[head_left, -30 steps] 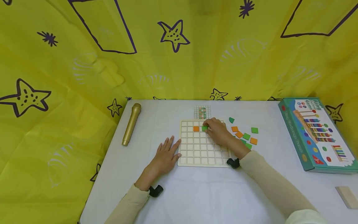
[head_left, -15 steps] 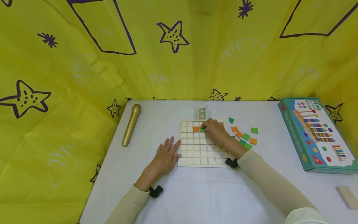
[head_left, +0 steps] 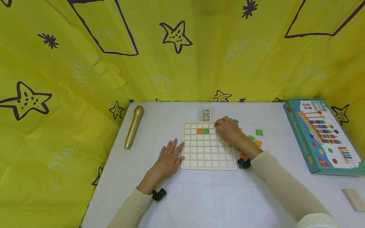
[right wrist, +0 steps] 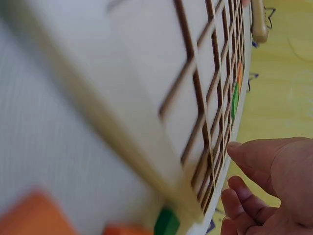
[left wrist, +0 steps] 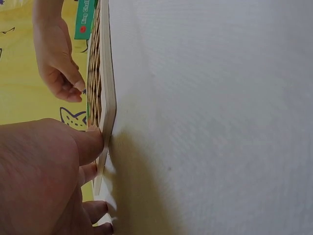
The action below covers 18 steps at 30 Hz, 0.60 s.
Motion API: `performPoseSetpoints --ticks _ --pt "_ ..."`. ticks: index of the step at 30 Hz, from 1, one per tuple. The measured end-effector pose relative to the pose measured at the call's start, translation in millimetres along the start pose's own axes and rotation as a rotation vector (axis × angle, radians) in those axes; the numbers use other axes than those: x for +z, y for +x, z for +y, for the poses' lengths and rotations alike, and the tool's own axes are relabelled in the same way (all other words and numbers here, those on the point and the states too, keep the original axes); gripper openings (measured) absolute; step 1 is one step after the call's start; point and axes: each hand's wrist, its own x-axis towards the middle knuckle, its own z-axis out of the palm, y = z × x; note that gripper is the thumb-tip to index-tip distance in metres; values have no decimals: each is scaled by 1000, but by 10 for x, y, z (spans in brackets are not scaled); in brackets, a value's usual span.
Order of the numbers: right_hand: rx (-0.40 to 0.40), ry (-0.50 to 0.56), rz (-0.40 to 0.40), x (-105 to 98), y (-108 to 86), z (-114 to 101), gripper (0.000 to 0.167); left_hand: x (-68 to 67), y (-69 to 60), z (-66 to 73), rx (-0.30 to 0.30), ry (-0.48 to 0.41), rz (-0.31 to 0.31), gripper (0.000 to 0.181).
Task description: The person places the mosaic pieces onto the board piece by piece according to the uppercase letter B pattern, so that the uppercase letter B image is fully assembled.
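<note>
A pale wooden grid board point(head_left: 201, 155) lies on the table, an orange tile point(head_left: 199, 131) and a green tile point(head_left: 206, 131) side by side in its second row. My left hand point(head_left: 169, 160) lies with fingers spread at the board's left edge; in the left wrist view its thumb touches the rim point(left wrist: 110, 107). Over the board's upper right part is my right hand point(head_left: 229, 131), fingers bent but apart, nothing between thumb and fingertips in the right wrist view. Loose green and orange tiles point(head_left: 259, 132) lie right of the board, some hidden by the right arm.
A small printed pattern card point(head_left: 206, 114) lies behind the board. A gold microphone point(head_left: 134, 127) is at the left, a green and white game box point(head_left: 325, 136) at the right, and a pale wooden block point(head_left: 353, 200) near the right edge. A yellow curtain point(head_left: 176, 72) hangs behind.
My right hand has let go of the green tile, which has moved left and now sits beside the orange one. The hand has moved right. My left hand has stayed put.
</note>
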Motion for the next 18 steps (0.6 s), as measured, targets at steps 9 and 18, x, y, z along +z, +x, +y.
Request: performPoseSetpoints --ticks 9,18 --pt "269 37 88 -423 -48 296 48 -5 0 -3 4 0 1 62" --pt "307 14 -65 -459 1 439 37 -3 1 4 13 -8 0 62"
